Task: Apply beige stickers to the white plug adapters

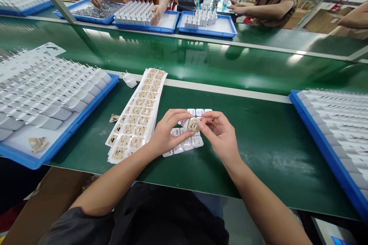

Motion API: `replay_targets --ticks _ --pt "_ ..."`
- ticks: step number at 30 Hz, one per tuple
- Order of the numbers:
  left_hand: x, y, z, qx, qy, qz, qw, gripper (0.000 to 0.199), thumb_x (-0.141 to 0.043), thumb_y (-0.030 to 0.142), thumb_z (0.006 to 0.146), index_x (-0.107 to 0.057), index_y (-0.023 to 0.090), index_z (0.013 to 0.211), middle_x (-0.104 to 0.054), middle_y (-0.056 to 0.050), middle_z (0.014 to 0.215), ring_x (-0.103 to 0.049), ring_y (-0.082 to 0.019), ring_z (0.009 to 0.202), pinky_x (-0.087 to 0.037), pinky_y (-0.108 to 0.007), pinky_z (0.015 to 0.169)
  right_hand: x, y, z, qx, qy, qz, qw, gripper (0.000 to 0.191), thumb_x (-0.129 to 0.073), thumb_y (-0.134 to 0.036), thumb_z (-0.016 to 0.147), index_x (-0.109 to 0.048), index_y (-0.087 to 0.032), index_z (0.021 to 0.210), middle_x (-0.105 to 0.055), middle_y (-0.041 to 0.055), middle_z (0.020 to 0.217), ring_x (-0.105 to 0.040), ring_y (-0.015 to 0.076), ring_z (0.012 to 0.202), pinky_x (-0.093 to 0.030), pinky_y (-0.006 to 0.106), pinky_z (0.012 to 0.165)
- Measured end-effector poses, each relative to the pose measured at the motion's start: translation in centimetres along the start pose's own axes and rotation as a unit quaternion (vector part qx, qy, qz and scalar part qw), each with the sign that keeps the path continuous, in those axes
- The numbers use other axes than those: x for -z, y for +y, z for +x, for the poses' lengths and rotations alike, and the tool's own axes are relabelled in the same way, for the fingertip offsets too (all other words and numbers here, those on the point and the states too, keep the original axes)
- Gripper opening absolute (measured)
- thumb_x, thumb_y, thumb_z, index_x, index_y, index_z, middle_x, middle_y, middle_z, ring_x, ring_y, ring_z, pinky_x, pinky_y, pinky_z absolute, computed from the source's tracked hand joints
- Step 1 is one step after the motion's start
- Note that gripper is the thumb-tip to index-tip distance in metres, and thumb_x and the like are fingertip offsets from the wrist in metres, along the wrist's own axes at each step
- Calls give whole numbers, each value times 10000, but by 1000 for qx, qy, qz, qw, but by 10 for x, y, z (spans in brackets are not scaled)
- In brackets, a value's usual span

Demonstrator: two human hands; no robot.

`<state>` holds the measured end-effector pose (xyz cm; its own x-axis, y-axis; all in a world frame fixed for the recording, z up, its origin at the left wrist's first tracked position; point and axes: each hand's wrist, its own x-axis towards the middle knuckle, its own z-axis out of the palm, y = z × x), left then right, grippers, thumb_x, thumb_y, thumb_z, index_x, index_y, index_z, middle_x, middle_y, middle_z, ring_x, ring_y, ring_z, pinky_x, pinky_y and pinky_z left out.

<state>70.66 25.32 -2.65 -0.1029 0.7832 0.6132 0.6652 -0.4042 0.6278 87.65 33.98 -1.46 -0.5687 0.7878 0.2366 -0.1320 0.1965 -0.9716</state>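
Between the fingertips of my left hand (172,132) is a small white plastic housing. A tan adhesive sticker (194,124) with a dark mark covers the side of it turned toward me. My right hand (220,136) is closed, its thumb and fingers pinching at the sticker's right edge. Under both hands lie sheets of white printed labels (186,144), partly hidden by the fingers. To the left of my left hand are long stacked strips of tan stickers (135,120) on white backing, with some stickers gone from them.
A blue tray (94,101) of white housings stands at the left, another blue tray (324,145) at the right. One loose white housing (130,80) sits by the strips, near a tan scrap (114,118). Across the green bench, co-workers handle parts at more trays (166,23).
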Motion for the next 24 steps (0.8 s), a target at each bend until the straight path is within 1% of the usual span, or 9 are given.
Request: replay_targets --ticks 7,12,18,24 --pt "0 0 0 -1 -2 4 1000 375 -736 253 862 -588 205 1204 -648 -100 1137 -618 -232 1074 -528 -387 920 0 1 0 10 2 -14 1000 174 -699 -252 897 -644 -266 1062 -641 -13 880 -619 131 853 -528 295 857" --pt "-1 1 1 -8 1 6 1000 374 -739 240 857 -592 198 1198 -647 -100 1127 -619 -229 1066 -528 -375 912 -2 0 0 14 9 -33 999 174 -695 -255 893 -644 -256 1059 -638 -10 866 -624 137 842 -540 300 846" --pt "-1 0 0 -12 2 7 1000 375 -747 238 852 -594 199 1192 -641 -95 1120 -614 -223 1061 -524 -368 912 -4 -1 -2 44 17 -92 995 168 -670 -237 899 -638 -242 1064 -644 -9 853 -627 137 825 -553 313 860" --pt "-2 0 -1 -11 6 9 1000 368 -745 228 854 -593 203 1189 -633 -94 1123 -604 -218 1067 -526 -364 910 -2 1 -3 70 29 -174 982 177 -650 -234 900 -634 -234 1076 -659 -5 868 -655 133 809 -564 284 815"
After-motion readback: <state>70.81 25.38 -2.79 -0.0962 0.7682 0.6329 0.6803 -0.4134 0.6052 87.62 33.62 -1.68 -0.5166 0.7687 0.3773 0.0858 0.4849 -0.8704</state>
